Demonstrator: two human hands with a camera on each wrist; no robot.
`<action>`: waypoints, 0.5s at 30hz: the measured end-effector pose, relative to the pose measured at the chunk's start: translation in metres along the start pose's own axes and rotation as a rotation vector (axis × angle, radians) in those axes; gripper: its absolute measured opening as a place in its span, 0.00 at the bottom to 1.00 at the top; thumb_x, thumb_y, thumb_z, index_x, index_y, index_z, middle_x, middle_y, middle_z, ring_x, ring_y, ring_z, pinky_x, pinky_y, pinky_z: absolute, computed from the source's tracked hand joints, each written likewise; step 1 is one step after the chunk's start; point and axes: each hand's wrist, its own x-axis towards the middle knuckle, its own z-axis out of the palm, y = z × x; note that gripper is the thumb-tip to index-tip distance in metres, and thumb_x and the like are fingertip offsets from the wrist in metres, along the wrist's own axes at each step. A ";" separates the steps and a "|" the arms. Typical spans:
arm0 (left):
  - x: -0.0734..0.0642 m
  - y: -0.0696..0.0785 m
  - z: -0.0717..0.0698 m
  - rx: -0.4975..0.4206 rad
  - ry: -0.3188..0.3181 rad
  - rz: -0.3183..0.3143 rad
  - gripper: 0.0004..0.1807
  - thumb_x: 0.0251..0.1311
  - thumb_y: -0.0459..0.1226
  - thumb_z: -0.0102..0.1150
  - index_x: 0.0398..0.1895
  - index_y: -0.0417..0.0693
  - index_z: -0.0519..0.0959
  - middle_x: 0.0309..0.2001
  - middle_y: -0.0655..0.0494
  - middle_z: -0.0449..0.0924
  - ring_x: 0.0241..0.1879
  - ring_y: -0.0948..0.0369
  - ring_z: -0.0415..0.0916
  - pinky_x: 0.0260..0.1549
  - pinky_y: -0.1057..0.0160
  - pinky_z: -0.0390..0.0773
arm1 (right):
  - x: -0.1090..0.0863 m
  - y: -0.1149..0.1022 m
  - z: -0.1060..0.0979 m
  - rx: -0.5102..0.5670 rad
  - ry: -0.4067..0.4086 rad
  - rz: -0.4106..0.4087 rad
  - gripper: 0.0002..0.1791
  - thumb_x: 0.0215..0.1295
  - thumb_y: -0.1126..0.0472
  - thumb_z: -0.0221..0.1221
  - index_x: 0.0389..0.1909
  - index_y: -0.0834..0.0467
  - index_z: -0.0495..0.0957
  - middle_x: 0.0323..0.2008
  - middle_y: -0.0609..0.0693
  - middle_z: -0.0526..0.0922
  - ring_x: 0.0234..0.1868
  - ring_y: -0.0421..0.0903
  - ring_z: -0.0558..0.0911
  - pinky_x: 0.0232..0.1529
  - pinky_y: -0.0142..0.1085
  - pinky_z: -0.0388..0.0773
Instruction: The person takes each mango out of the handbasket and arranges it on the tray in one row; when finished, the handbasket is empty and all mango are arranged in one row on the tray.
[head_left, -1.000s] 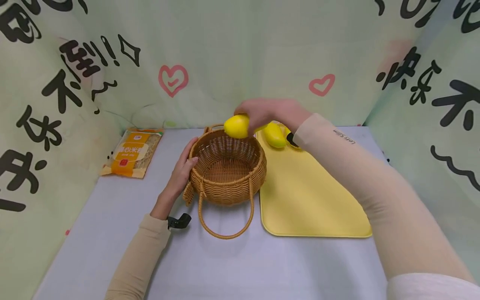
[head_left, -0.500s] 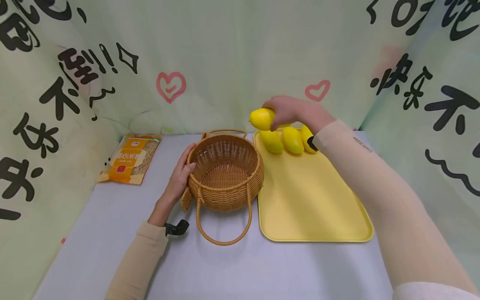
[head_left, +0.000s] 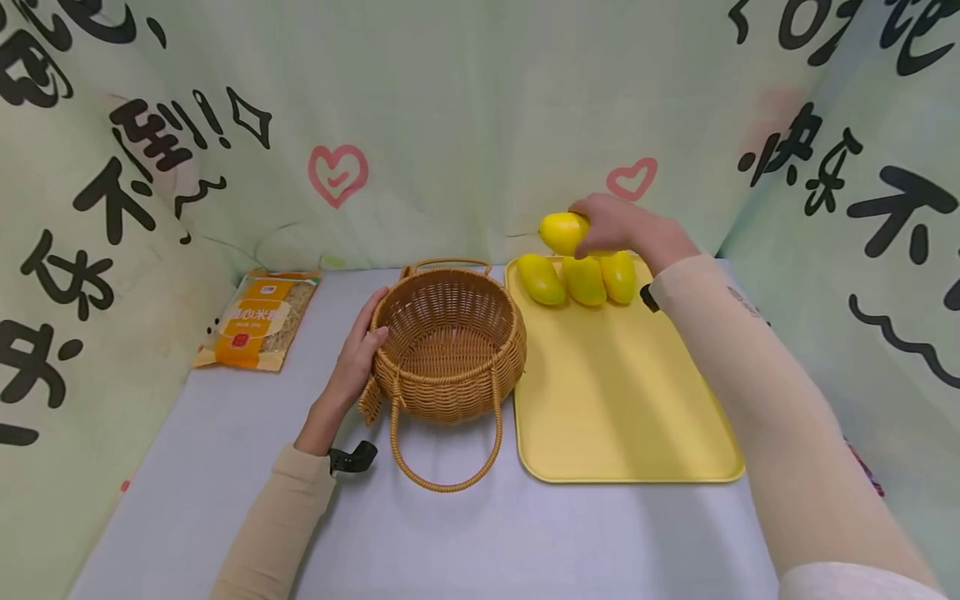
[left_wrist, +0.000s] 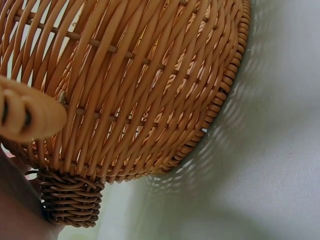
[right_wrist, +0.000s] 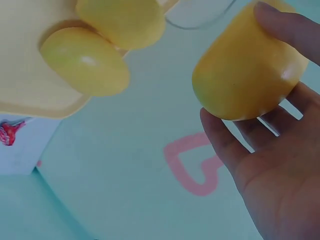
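Note:
A yellow mango [head_left: 562, 233] is held in my right hand [head_left: 626, 227], above the far edge of the yellow tray [head_left: 630, 400]. In the right wrist view, the thumb and fingers pinch this mango [right_wrist: 245, 70] from opposite sides. Three more mangoes [head_left: 583, 280] lie side by side at the tray's back end, just below the held one. My left hand [head_left: 358, 350] grips the left side of a round wicker basket [head_left: 450, 396], thumb at the rim. The basket's inside shows no contents. Up close, the left wrist view shows its woven wall [left_wrist: 135, 90]; most of that hand is hidden there.
One basket handle [head_left: 447, 487] hangs down at the front onto the white tabletop [head_left: 465, 542]; the other stands at the back. An orange-labelled bag of grain [head_left: 258, 321] lies at the back left. A curtain [head_left: 480, 125] with hearts and writing encloses the table.
My right hand has moved right with the mango, from above the basket to above the tray's back end. The left hand stays on the basket.

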 end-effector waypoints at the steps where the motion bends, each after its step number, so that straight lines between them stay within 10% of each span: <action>1: 0.000 -0.001 0.000 0.001 0.000 0.000 0.31 0.74 0.43 0.36 0.78 0.72 0.50 0.80 0.64 0.46 0.79 0.56 0.44 0.75 0.39 0.46 | -0.002 0.004 0.001 0.012 0.008 0.008 0.38 0.57 0.57 0.64 0.69 0.62 0.66 0.61 0.61 0.73 0.55 0.57 0.71 0.60 0.54 0.70; 15: 0.000 0.002 0.001 -0.018 0.002 -0.001 0.32 0.73 0.42 0.36 0.79 0.69 0.50 0.80 0.62 0.46 0.79 0.54 0.45 0.75 0.38 0.48 | -0.025 0.055 0.014 0.154 0.187 0.150 0.33 0.60 0.54 0.64 0.63 0.63 0.68 0.54 0.62 0.74 0.52 0.59 0.70 0.56 0.56 0.69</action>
